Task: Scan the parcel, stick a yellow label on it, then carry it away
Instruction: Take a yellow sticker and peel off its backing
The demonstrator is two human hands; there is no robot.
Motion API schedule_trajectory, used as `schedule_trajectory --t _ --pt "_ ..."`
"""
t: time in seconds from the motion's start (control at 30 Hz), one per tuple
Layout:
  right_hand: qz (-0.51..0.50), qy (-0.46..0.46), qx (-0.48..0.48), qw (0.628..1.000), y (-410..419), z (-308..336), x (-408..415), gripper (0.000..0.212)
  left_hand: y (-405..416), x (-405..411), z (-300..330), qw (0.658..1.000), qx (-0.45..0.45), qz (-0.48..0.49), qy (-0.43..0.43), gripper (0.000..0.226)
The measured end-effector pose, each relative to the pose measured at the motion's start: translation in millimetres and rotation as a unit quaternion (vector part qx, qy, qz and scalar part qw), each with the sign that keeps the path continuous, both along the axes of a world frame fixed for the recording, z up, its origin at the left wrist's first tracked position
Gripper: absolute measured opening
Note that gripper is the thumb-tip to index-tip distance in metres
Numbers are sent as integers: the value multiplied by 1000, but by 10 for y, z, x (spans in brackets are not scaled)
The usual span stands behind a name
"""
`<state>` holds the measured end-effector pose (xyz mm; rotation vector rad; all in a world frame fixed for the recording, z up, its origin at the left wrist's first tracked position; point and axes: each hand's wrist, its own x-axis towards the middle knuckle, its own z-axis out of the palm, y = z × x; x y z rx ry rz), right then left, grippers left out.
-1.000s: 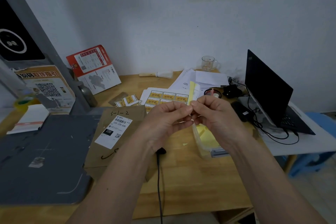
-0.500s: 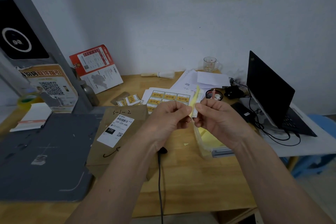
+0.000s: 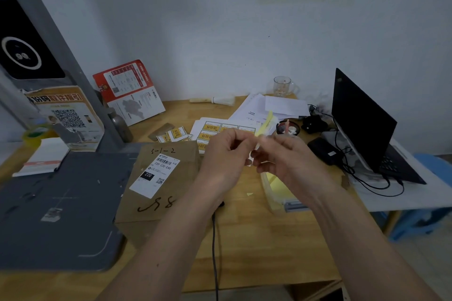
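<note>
left hand (image 3: 226, 154): raised over the desk, fingers curled, thumb and fingertips pinched on the yellow label strip
right hand (image 3: 286, 157): just beside the left, fingertips pinched on the same strip from the other side; motion blur, exact grip unclear
yellow label (image 3: 264, 124): thin pale-yellow strip sticking up and back from between the two hands, in the air
parcel (image 3: 159, 183): brown cardboard box flat on the desk (image 3: 256, 239), left of and below the hands, untouched; white shipping label (image 3: 155, 175) with barcode on top, "5-1-2" handwritten near its far edge
label box (image 3: 278, 190): clear box with yellow contents, on the desk under the right wrist
label sheets (image 3: 215, 127): yellow-and-white sheets behind the hands
laptop (image 3: 362, 120): open, far right
gray mat (image 3: 61, 203): left of the parcel
</note>
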<state>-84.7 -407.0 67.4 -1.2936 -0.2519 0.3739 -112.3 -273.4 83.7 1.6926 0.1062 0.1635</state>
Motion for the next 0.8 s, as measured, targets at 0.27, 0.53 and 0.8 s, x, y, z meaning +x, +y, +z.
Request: schedule_trajectory --t 0.27,0.53,0.8 --pt "-64 -37 -45 996 6 -27 30 15 -7 20 -27 999 34 10 21 16" --pt "-49 -56 -74 994 -39 -12 35 13 26 38 -17 999 14 33 40 13" --pt "-59 -69 -92 992 -54 13 4 13 35 64 -45 999 -20 21 46 19"
